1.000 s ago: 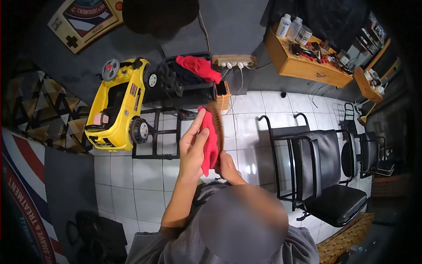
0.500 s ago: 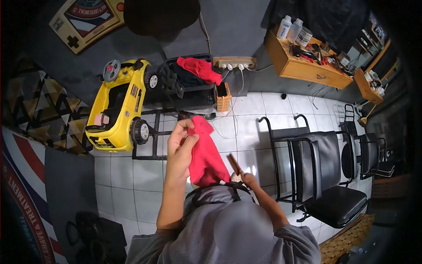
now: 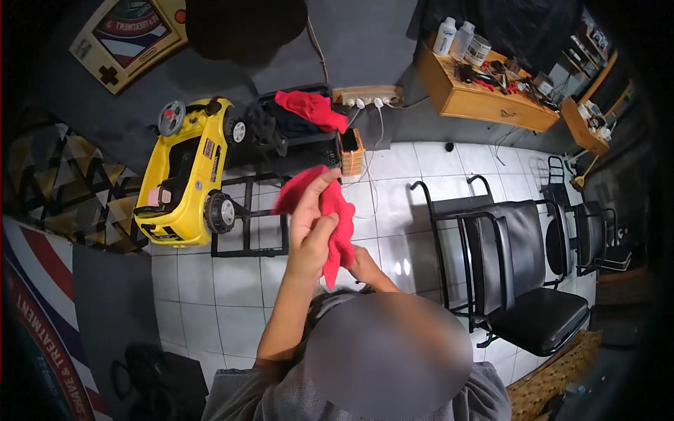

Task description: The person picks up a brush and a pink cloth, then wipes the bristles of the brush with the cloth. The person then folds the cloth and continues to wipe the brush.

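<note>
A red cloth (image 3: 338, 221) hangs bunched in my left hand (image 3: 310, 235), its upper end pinched between thumb and fingers and a loose fold out to the left. My right hand (image 3: 364, 269) is close against the cloth's lower right side, fingers curled in behind it. Whatever that hand holds is hidden by the cloth. Both hands are in front of my body, above the tiled floor.
A yellow toy car (image 3: 186, 172) stands left on a black metal frame (image 3: 249, 251). Behind is a dark bin (image 3: 324, 140) with another red cloth (image 3: 312, 111). Black chairs (image 3: 516, 242) stand right, below a wooden drawer shelf (image 3: 484, 105) with bottles and tools.
My right hand has risen to the red cloth, and the slim brown object it held is now out of sight. My left hand has moved slightly right and up, turning the cloth.
</note>
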`<state>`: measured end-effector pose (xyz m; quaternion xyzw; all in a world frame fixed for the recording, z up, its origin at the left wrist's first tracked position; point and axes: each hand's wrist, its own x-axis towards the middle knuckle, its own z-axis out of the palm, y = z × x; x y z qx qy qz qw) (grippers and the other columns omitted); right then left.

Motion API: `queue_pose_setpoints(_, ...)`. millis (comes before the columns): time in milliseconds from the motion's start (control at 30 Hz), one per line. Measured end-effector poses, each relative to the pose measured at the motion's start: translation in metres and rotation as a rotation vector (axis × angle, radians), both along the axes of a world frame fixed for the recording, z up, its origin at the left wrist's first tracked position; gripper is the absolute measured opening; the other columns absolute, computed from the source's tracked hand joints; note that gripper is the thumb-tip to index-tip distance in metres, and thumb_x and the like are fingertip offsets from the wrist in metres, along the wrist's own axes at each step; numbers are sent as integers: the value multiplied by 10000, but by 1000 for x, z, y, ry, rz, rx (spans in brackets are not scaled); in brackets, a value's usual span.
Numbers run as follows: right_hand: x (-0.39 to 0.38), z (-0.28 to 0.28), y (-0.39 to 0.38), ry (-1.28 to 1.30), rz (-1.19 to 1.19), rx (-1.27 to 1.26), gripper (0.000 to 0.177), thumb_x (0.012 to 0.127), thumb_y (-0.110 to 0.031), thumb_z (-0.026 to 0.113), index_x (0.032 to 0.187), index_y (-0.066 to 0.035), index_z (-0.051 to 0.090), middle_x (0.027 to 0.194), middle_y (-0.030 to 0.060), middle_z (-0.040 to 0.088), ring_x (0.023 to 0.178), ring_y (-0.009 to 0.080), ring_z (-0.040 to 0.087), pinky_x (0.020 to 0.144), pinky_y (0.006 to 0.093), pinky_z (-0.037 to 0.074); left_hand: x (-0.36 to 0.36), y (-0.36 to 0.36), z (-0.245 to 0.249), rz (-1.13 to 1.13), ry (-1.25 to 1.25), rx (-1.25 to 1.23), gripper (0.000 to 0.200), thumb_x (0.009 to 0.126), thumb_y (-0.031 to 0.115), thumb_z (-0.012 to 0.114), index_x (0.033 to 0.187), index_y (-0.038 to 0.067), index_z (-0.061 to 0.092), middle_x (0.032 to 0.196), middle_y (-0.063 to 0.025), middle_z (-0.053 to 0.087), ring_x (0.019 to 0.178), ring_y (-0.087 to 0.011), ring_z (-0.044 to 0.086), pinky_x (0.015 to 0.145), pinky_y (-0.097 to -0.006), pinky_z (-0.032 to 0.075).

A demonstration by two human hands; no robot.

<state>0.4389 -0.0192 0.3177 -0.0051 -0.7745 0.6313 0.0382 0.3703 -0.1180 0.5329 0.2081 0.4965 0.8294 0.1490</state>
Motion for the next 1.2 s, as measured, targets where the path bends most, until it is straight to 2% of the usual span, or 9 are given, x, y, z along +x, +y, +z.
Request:
queue_pose_setpoints(133,28,-120,26,-425,405,738,546,977,-408,227,1160,-15,559,964,252,622,928,415,588,824,466,454,-8,-11,19,104,75,74,589,767,-72,409,1351,-70,335,1352,-104,420,1165,-131,452,999,-249,324)
queue_pose_setpoints(267,60,-213,53,-687,185,683,779,917,-605,205,999,40,634,1010,302,598,1005,429,567,859,499,443,-13,-29,0,69,-81,120,576,774,-74,424,1346,-44,360,1253,-76,490,1037,-105,514,923,-234,390)
queue_pose_setpoints(333,71,-247,68,-675,133,774,474,957,-394,312,1193,-48,533,834,257,629,828,423,613,736,483,493,-12,-30,-8,163,-217,151,534,767,-72,430,1299,-29,417,1134,-90,554,986,-132,544,896,-251,429)
queue_pose_setpoints(367,70,-198,67,-779,-39,679,690,933,-545,274,911,31,652,841,288,626,869,435,607,765,490,485,-16,-36,-18,150,-297,184,457,766,-75,419,1219,-21,456,1092,-89,567,974,-136,556,881,-263,444)
queue_pose_setpoints(500,77,-199,74,-837,-199,602,782,912,-603,265,827,67,659,822,307,617,877,448,604,793,479,482,-24,-46,-46,34,-317,346,209,783,-49,485,978,27,497,958,-88,596,928,-148,586,820,-292,488)
queue_pose_setpoints(633,77,-191,86,-902,-288,494,765,900,-602,284,892,74,643,936,322,601,982,450,565,854,481,446,-11,-26,-36,178,-359,-273,298,770,104,691,981,34,493,902,-111,608,827,-198,624,717,-317,507)
queue_pose_setpoints(767,64,-168,90,-761,-372,311,777,901,-610,292,735,69,630,684,274,605,707,403,626,665,462,491,-9,-19,-57,366,312,-959,265,822,126,628,985,-44,507,835,-231,625,762,-352,642,689,-406,497)
queue_pose_setpoints(967,45,-106,63,-699,-461,-94,670,892,-615,377,592,-34,523,497,47,483,407,149,458,392,300,378,-9,-20,-84,294,310,-1320,295,824,212,631,911,-60,553,782,-290,613,767,-419,620,689,-434,486)
queue_pose_setpoints(1200,34,-68,37,-642,-376,-231,557,905,-594,391,609,-125,443,466,-37,363,358,72,313,329,257,248,-15,-39,-77,-256,257,-1641,482,613,308,797,788,-100,607,809,-296,617,820,-400,623,725,-415,494)
